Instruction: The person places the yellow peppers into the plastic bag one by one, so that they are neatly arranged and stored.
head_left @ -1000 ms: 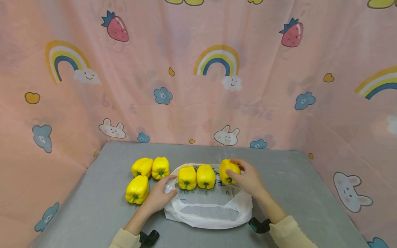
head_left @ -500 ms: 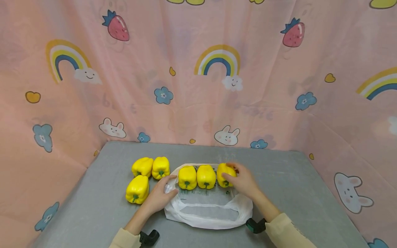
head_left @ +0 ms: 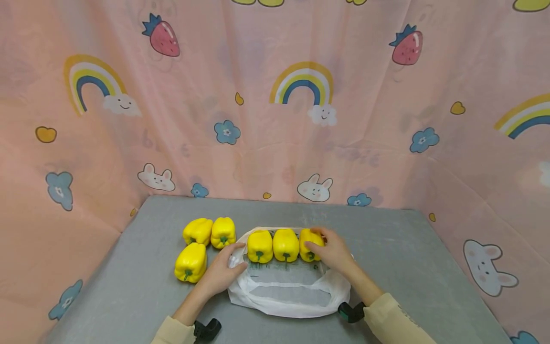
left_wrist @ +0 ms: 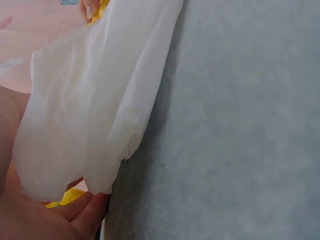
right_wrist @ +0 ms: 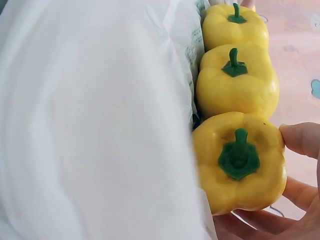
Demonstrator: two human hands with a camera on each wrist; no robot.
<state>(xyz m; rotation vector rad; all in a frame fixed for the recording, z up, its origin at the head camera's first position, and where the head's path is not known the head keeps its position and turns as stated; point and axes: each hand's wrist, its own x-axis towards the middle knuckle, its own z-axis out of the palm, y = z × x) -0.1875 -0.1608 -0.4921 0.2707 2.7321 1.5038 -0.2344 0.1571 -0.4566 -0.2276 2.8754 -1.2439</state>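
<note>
Three yellow bell peppers with green stems sit in a row at the mouth of a white plastic bag [head_left: 292, 306] laid on the table. My right hand [head_left: 337, 253] grips the rightmost bell pepper [right_wrist: 240, 185], thumb on one side and fingers curled round the other. It stands close beside the middle bell pepper [head_left: 285, 246]; the left bell pepper [head_left: 259, 247] is the far one in the right wrist view. At the bag's left edge, my left hand [head_left: 221, 271] touches the film with thumb and fingers spread apart. The film partly hides that hand in the left wrist view.
Left of the bag lie three more yellow bell peppers [head_left: 190, 263], grouped close together near my left hand. Everything rests on a grey table [head_left: 412, 267]. A pink printed curtain [head_left: 258, 157] stands behind it and at both sides.
My right hand has brought its bell pepper left and slightly down, up beside the middle one. The left hand and the bag have stayed in place.
</note>
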